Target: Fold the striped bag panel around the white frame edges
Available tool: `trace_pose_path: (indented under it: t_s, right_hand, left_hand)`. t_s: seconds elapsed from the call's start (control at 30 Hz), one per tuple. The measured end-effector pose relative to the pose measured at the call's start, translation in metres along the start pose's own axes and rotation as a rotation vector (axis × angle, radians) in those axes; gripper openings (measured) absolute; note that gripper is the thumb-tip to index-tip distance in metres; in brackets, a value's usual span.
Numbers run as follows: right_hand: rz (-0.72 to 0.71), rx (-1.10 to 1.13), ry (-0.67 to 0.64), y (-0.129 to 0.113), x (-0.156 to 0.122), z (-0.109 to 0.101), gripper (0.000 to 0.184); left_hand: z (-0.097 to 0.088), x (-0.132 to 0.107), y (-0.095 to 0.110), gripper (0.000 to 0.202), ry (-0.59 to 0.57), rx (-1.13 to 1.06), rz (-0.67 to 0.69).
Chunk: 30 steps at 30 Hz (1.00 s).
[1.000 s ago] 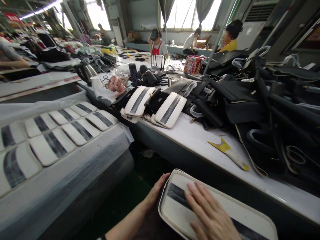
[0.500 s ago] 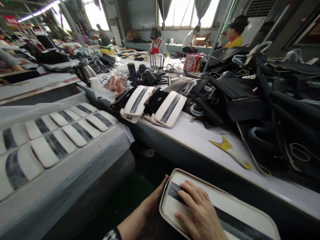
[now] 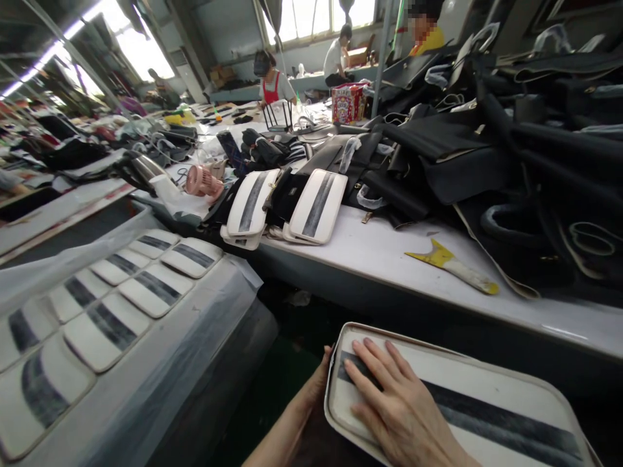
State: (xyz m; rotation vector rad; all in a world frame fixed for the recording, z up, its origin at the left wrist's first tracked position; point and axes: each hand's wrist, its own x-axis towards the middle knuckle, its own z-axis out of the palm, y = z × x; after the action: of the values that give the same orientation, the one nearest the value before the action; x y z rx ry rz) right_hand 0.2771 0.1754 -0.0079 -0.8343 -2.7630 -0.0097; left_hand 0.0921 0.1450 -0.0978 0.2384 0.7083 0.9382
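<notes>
A white rounded panel with a dark stripe down its middle [image 3: 487, 408] lies in front of me at the bottom of the view. My right hand [image 3: 396, 405] rests flat on its left end, fingers stretched out and spread over the stripe. My left hand [image 3: 318, 383] grips the panel's left edge from beside and below; only part of it shows.
Several matching striped panels [image 3: 146, 292] lie in rows on a plastic-covered table at the left. More panels [image 3: 316, 206] lean against a heap of black bags [image 3: 487, 149] on the white table [image 3: 389, 259], beside a yellow-handled scraper [image 3: 455, 267]. A pink fan [image 3: 202, 181] and other people sit further back.
The view has shifted, so the panel sits a little more to the right. My right hand's fingers have spread flat and slid slightly forward on the panel.
</notes>
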Motion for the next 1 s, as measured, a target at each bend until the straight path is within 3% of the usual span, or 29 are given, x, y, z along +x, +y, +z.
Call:
trace_pose_path:
  t_s: [0.23, 0.4, 0.63, 0.83, 1.0]
  right_hand:
    - [0.034, -0.058, -0.019, -0.001, 0.003, 0.004, 0.063]
    - [0.087, -0.100, 0.020, -0.007, 0.006, 0.010, 0.069]
    - [0.098, -0.062, 0.038, -0.010, 0.005, 0.011, 0.067]
    - [0.090, -0.049, 0.039, -0.009, 0.007, 0.012, 0.069]
    - [0.087, -0.052, 0.047, -0.010, 0.005, 0.013, 0.069]
  left_hand:
    - [0.015, -0.007, 0.019, 0.091, -0.034, 0.003, -0.008]
    - [0.011, -0.012, 0.025, 0.080, -0.075, 0.018, -0.060]
    - [0.007, -0.018, 0.035, 0.073, -0.064, 0.075, -0.004]
    - [0.003, -0.022, 0.049, 0.083, -0.015, 0.326, -0.042]
    - [0.006, -0.025, 0.068, 0.072, -0.040, 0.531, -0.095]
